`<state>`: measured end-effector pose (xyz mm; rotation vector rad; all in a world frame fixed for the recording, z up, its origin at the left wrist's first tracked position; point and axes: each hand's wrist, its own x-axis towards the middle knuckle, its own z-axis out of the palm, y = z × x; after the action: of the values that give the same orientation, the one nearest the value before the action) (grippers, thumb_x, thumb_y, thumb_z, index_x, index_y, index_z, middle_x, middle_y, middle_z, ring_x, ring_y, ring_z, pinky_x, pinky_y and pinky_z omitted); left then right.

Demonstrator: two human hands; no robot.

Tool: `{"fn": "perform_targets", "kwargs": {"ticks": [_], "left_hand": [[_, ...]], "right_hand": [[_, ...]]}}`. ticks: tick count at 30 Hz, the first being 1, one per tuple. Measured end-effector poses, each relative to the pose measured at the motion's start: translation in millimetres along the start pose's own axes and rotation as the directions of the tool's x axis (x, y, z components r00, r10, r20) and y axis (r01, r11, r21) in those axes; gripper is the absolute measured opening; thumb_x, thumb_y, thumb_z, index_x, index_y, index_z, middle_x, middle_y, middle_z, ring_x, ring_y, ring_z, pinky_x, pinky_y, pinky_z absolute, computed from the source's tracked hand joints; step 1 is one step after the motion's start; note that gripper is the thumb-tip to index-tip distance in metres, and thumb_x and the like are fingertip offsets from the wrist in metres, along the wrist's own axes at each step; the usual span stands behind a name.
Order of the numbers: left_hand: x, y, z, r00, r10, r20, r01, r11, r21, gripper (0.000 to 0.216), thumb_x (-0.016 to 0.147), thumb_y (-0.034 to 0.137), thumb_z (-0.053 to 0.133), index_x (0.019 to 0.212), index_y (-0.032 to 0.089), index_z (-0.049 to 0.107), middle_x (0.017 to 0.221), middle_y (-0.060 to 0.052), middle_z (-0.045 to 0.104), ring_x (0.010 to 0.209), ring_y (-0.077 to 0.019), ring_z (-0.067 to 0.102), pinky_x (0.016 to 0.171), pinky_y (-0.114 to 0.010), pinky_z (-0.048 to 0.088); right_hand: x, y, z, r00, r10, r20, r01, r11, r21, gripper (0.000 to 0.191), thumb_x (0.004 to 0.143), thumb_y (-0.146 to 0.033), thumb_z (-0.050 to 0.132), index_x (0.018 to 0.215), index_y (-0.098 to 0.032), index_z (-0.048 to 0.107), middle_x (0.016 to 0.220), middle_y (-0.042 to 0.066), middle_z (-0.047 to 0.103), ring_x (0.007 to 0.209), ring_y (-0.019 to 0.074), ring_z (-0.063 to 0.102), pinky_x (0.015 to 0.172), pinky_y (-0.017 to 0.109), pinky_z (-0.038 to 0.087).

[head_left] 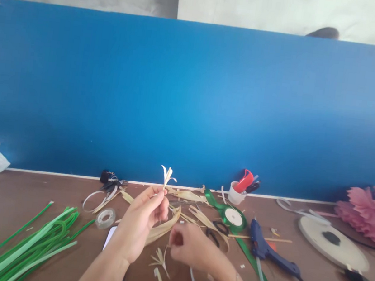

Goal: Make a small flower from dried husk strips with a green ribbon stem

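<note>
The pale flower (168,174) of dry strips is standing roughly upright in our left hand (146,215), above the counter (68,189) and in front of the blue panel (179,98). The left grip, narrow, is pinching the flower's base between thumb and fingers. Our right hand (191,246) is hovering low, just beside the left, with its fingers curled in; whether that grip is holding anything we cannot tell, since the hand itself is hiding its fingertips.

The thin petals are looking brittle, so we are judging that too hard a squeeze could crack them at the base, while too loose a pinch could let one slip out. Below, a second bunch of strips (159,259) is lying near the right hand, where a low sweep of the wrist could scatter it. Longer husks (198,215) are lying near the scissors (221,228), and careless reaching could snag one on the handles. The glue gun (258,243) is resting beyond the right arm (235,278); an elbow swinging outward could be knocking it across the counter.
</note>
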<state>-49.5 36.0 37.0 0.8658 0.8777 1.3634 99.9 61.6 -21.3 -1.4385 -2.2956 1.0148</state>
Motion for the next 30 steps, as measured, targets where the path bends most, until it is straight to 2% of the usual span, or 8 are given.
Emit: {"fn": "perform_targets", "kwargs": {"ticks": [5,8,11,15,19,22,26,30], "left_hand": [[-1,-7,11,0.997,-0.030,-0.065,0.038,0.992,0.123,0.013,0.087,0.031,0.053,0.087,0.020,0.047,0.057,0.011,0.032,0.048,-0.0072,0.017,0.044,-0.020,0.014],[-3,-12,16,0.997,-0.043,-0.070,0.059,0.964,0.259,0.014,0.084,0.028,0.055,0.094,0.019,0.049,0.054,0.012,0.033,0.047,-0.0064,0.020,0.046,-0.020,0.017],[-5,-17,18,0.998,-0.017,-0.059,0.037,0.927,0.373,0.013,0.079,0.028,0.059,0.087,0.017,0.056,0.060,0.006,0.049,0.052,-0.0077,0.036,0.052,-0.022,0.027],[-6,-18,18,1.000,0.017,0.013,-0.021,0.893,0.450,0.019,0.079,0.033,0.058,0.069,0.017,0.057,0.064,0.002,0.055,0.063,-0.0124,0.045,0.061,-0.025,0.033],[-7,-16,19,0.999,0.027,0.039,-0.042,0.883,0.468,0.022,0.080,0.035,0.058,0.068,0.017,0.055,0.060,0.004,0.049,0.058,-0.0111,0.039,0.057,-0.025,0.029],[-11,-16,20,0.999,-0.002,0.053,-0.021,0.902,0.432,0.021,0.078,0.034,0.061,0.067,0.017,0.055,0.058,0.005,0.045,0.054,-0.0093,0.033,0.052,-0.024,0.024],[-16,-18,24,0.989,-0.115,0.091,0.095,0.976,0.196,0.024,0.076,0.035,0.065,0.065,0.017,0.053,0.050,0.008,0.038,0.046,-0.0064,0.020,0.046,-0.023,0.013],[-18,-21,26,0.970,-0.208,0.123,0.222,0.969,-0.108,0.029,0.069,0.034,0.073,0.063,0.016,0.051,0.049,0.010,0.029,0.047,-0.0051,0.012,0.043,-0.019,0.007]], "right_hand": [[-7,-5,-32,0.989,0.014,-0.147,0.046,0.917,0.397,0.020,0.080,-0.029,0.053,0.086,-0.015,0.066,0.074,0.005,0.072,0.062,0.0140,0.061,0.056,0.023,0.044],[-16,-12,-40,0.971,0.057,-0.233,0.104,0.775,0.623,0.024,0.076,-0.038,0.062,0.083,-0.016,0.067,0.074,0.005,0.071,0.066,0.0146,0.060,0.062,0.025,0.046],[-21,-19,-42,0.953,0.131,-0.273,0.134,0.627,0.768,0.020,0.065,-0.034,0.072,0.071,-0.016,0.068,0.064,0.003,0.068,0.060,0.0143,0.057,0.059,0.026,0.043],[-24,-21,-41,0.944,0.107,-0.313,0.163,0.672,0.722,0.014,0.066,-0.029,0.070,0.072,-0.017,0.067,0.061,0.000,0.064,0.057,0.0128,0.052,0.054,0.025,0.037],[-28,-19,-41,0.936,0.059,-0.346,0.162,0.804,0.573,0.008,0.072,-0.024,0.062,0.069,-0.016,0.064,0.059,-0.002,0.056,0.056,0.0115,0.045,0.053,0.025,0.033],[-32,-19,-43,0.954,0.051,-0.296,0.140,0.797,0.587,0.015,0.073,-0.025,0.060,0.061,-0.016,0.059,0.055,-0.003,0.052,0.053,0.0096,0.040,0.051,0.023,0.029],[-31,-19,-44,0.994,0.029,-0.102,0.073,0.514,0.855,0.020,0.068,-0.031,0.067,0.059,-0.016,0.058,0.047,-0.003,0.054,0.046,0.0077,0.041,0.048,0.021,0.026],[-27,-20,-36,0.996,-0.061,-0.072,0.085,0.243,0.966,0.026,0.066,-0.032,0.074,0.056,-0.015,0.057,0.044,-0.004,0.052,0.044,0.0057,0.038,0.048,0.019,0.026]]}}
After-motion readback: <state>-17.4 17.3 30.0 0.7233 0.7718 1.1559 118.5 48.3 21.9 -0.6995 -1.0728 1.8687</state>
